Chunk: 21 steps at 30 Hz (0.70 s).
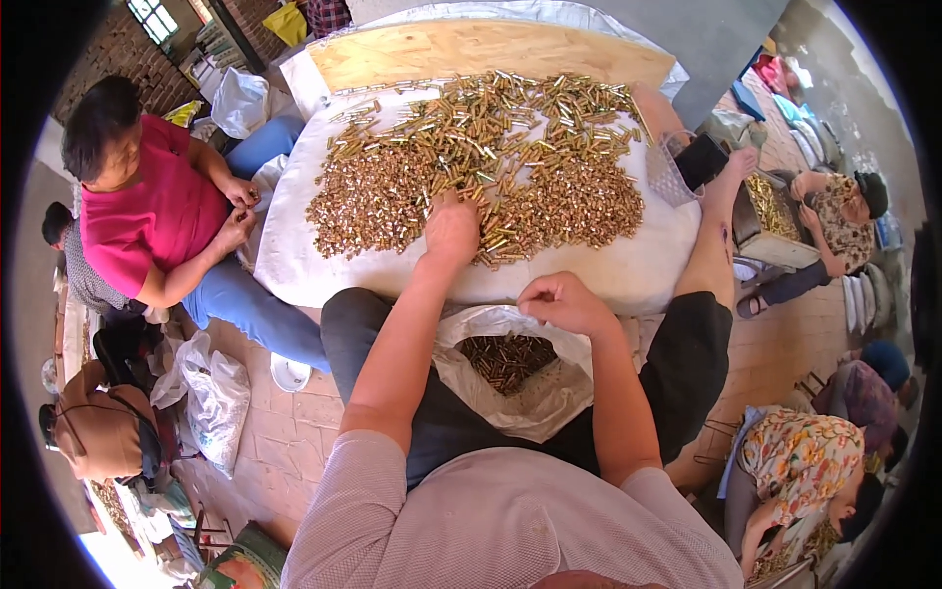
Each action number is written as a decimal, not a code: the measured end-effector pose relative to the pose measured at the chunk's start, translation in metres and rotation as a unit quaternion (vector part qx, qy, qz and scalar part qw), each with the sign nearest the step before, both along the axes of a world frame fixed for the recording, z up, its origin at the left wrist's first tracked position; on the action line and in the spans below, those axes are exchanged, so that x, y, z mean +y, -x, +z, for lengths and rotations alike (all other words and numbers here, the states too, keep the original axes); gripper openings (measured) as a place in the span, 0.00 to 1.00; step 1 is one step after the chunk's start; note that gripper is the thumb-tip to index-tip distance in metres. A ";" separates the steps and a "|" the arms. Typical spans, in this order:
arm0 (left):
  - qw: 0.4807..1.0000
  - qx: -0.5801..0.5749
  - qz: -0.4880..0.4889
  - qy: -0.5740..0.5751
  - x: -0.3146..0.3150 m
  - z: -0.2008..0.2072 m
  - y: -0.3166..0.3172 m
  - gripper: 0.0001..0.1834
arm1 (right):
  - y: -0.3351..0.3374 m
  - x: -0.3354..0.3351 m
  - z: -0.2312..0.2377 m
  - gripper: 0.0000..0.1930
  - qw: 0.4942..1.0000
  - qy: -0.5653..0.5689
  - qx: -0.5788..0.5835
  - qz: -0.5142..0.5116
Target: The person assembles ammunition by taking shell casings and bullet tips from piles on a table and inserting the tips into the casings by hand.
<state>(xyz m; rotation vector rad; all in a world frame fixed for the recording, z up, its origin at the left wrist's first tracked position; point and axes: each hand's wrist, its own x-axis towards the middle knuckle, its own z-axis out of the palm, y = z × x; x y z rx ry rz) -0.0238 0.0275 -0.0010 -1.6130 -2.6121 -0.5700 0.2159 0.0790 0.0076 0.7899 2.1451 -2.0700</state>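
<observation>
Small gold-coloured metal tubes [510,118] lie heaped across the far part of the white-covered table [285,260]. Shorter coppery pieces [378,196] form two mounds in front of them. My left hand [452,231] reaches between these mounds, its fingers curled down against the pieces; its fingertips are hidden. Above the right rim of an open white sack [535,417] between my legs hovers my right hand [569,302], thumb and fingers drawn together. Whatever it holds, if anything, is too small to see. Dark brownish slender pieces [507,363] lie inside the sack.
A wooden board [491,54] edges the table's far side. At the left, a person in a pink top [162,206] sits against the table. A translucent basket [672,172] with a black object stands at its right end. Other people work on both sides; a white bowl [290,373] sits on the floor.
</observation>
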 end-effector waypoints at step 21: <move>0.985 -0.147 -0.085 -0.034 -0.005 0.003 0.000 0.13 | 0.020 0.037 -0.039 0.09 0.813 -0.551 -0.057 -0.181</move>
